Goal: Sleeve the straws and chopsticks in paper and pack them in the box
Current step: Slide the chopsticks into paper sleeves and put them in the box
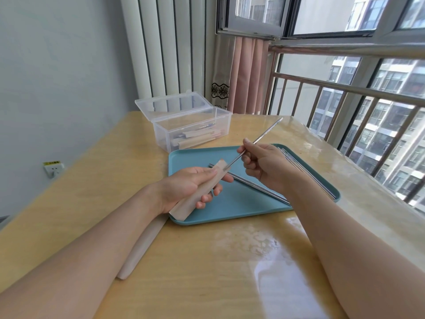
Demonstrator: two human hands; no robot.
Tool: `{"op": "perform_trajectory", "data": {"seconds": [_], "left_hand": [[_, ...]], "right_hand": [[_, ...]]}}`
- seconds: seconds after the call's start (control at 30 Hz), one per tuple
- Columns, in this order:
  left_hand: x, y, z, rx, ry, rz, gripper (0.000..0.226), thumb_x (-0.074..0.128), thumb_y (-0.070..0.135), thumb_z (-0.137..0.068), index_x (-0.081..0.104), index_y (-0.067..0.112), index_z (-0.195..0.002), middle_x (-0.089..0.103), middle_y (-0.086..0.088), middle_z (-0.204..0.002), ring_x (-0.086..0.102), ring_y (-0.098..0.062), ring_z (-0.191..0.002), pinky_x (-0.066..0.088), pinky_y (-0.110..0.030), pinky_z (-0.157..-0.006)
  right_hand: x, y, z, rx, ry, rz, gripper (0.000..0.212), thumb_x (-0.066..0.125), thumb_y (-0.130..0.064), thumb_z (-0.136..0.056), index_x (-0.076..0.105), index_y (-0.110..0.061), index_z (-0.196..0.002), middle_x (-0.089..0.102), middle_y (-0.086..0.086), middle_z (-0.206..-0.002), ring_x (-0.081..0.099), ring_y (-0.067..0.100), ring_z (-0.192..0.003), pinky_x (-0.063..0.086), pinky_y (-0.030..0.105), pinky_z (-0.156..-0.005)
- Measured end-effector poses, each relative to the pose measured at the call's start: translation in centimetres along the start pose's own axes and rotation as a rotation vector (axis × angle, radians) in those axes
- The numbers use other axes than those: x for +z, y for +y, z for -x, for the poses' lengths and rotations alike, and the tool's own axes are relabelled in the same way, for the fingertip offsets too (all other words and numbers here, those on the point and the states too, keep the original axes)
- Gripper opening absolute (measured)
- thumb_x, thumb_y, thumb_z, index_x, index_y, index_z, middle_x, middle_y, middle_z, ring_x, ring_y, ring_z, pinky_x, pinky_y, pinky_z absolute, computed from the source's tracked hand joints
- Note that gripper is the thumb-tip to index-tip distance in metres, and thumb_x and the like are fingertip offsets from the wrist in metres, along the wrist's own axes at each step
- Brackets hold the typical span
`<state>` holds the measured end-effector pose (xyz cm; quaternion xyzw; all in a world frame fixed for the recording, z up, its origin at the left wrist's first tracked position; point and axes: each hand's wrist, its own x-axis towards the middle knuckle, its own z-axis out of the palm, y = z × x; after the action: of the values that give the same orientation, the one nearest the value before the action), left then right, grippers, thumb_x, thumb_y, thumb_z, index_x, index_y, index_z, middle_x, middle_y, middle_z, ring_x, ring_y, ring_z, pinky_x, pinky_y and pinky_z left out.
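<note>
The right hand (264,164) pinches a thin steel rod (264,133) (tip at the mouth), which may snag the beige paper sleeve (202,187) gripped by the left hand (184,185).

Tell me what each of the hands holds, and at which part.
Left hand grips a paper sleeve around its middle. Right hand pinches a metal straw near its lower end, its tip at the sleeve's mouth.

Relative to the tray (248,210): the open box (192,130) stands just behind it, metal sticks (308,173) crowd its right side, bare table (207,272) lies in front.
</note>
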<state>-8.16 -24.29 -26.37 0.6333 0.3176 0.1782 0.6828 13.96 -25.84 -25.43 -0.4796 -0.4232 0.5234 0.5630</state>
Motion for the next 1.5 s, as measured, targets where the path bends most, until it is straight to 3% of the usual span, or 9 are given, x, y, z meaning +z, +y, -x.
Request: {"op": "perform_trajectory", "data": {"seconds": [0.23, 0.37, 0.43, 0.53, 0.87, 1.13, 1.23, 1.3, 1.5], "left_hand": [[0.2, -0.1, -0.1, -0.002, 0.044, -0.016, 0.039, 0.039, 0.031, -0.107, 0.067, 0.005, -0.117, 0.050, 0.000, -0.071, 0.040, -0.008, -0.050, 0.039, -0.018, -0.042], [0.4, -0.1, -0.1, -0.024, 0.054, -0.039, 0.037, 0.040, 0.032, -0.107, 0.067, 0.007, -0.109, 0.050, 0.000, -0.069, 0.042, -0.008, -0.049, 0.040, -0.018, -0.042], [0.4, 0.0, 0.0, -0.032, 0.051, -0.060, 0.038, 0.040, 0.032, -0.107, 0.067, 0.006, -0.110, 0.050, 0.000, -0.069, 0.043, -0.008, -0.050, 0.041, -0.018, -0.044], [0.5, 0.1, 0.1, -0.037, 0.044, -0.096, 0.040, 0.039, 0.035, -0.107, 0.067, 0.007, -0.112, 0.052, 0.000, -0.069, 0.045, -0.009, -0.052, 0.043, -0.019, -0.047], [0.1, 0.3, 0.1, -0.018, 0.095, -0.037, 0.042, 0.037, 0.035, -0.108, 0.070, 0.009, -0.116, 0.054, 0.000, -0.067, 0.047, -0.010, -0.053, 0.045, -0.020, -0.049], [-0.2, 0.3, -0.1, -0.001, 0.114, 0.029, 0.042, 0.039, 0.034, -0.107, 0.070, 0.008, -0.117, 0.051, 0.002, -0.066, 0.044, -0.008, -0.051, 0.042, -0.017, -0.046], [-0.1, 0.3, -0.3, 0.051, 0.186, 0.102, 0.040, 0.041, 0.033, -0.107, 0.068, 0.006, -0.117, 0.049, 0.003, -0.064, 0.042, -0.007, -0.049, 0.040, -0.017, -0.044], [-0.3, 0.4, -0.5, 0.078, 0.255, 0.161, 0.038, 0.042, 0.032, -0.106, 0.067, 0.005, -0.115, 0.050, 0.002, -0.064, 0.044, -0.007, -0.049, 0.041, -0.017, -0.044], [-0.3, 0.4, -0.6, 0.057, 0.407, 0.203, 0.033, 0.048, 0.025, -0.105, 0.070, 0.001, -0.107, 0.064, -0.006, -0.070, 0.062, -0.012, -0.054, 0.052, -0.021, -0.048]], "right_hand": [[1.0, 1.0, 0.4, 0.167, -0.143, 0.128, 0.018, 0.058, -0.023, -0.100, 0.068, -0.009, -0.094, 0.052, 0.004, -0.062, 0.037, 0.012, -0.051, 0.025, 0.020, -0.043], [1.2, 0.8, 0.0, 0.112, 0.006, -0.023, 0.013, 0.064, -0.015, -0.097, 0.062, -0.008, -0.108, 0.062, 0.009, -0.079, 0.052, 0.014, -0.055, 0.043, 0.020, -0.046], [0.6, 0.5, -0.5, -0.013, 0.239, -0.109, 0.033, 0.066, -0.007, -0.094, 0.050, -0.014, -0.122, 0.063, 0.014, -0.089, 0.058, 0.016, -0.059, 0.051, 0.022, -0.052], [-1.2, 0.2, -0.9, -0.159, 0.448, 0.076, 0.075, 0.070, -0.002, -0.091, 0.029, -0.020, -0.151, 0.065, 0.013, -0.094, 0.065, 0.015, -0.065, 0.054, 0.023, -0.059], [0.4, 0.3, -0.2, -0.156, 0.194, 0.133, 0.020, 0.064, -0.017, -0.098, 0.067, -0.013, -0.118, 0.073, 0.012, -0.097, 0.069, 0.018, -0.071, 0.056, 0.026, -0.059], [0.8, 0.4, 0.0, -0.139, 0.196, 0.253, 0.025, 0.059, -0.026, -0.101, 0.064, -0.013, -0.122, 0.074, 0.010, -0.091, 0.067, 0.019, -0.070, 0.055, 0.030, -0.059], [-0.4, 0.6, -0.5, -0.169, 0.248, 0.816, 0.027, 0.069, -0.037, -0.093, 0.067, -0.014, -0.106, 0.071, 0.003, -0.081, 0.062, 0.014, -0.065, 0.047, 0.027, -0.057], [-1.0, 0.8, -0.5, -0.109, 0.125, 1.190, 0.026, 0.079, -0.038, -0.083, 0.072, -0.013, -0.087, 0.068, -0.002, -0.077, 0.059, 0.012, -0.069, 0.043, 0.026, -0.058], [-0.7, 0.6, -0.2, 0.023, -0.048, 1.320, 0.023, 0.078, -0.033, -0.086, 0.067, -0.017, -0.074, 0.062, -0.004, -0.073, 0.055, 0.013, -0.068, 0.042, 0.027, -0.060]]}}
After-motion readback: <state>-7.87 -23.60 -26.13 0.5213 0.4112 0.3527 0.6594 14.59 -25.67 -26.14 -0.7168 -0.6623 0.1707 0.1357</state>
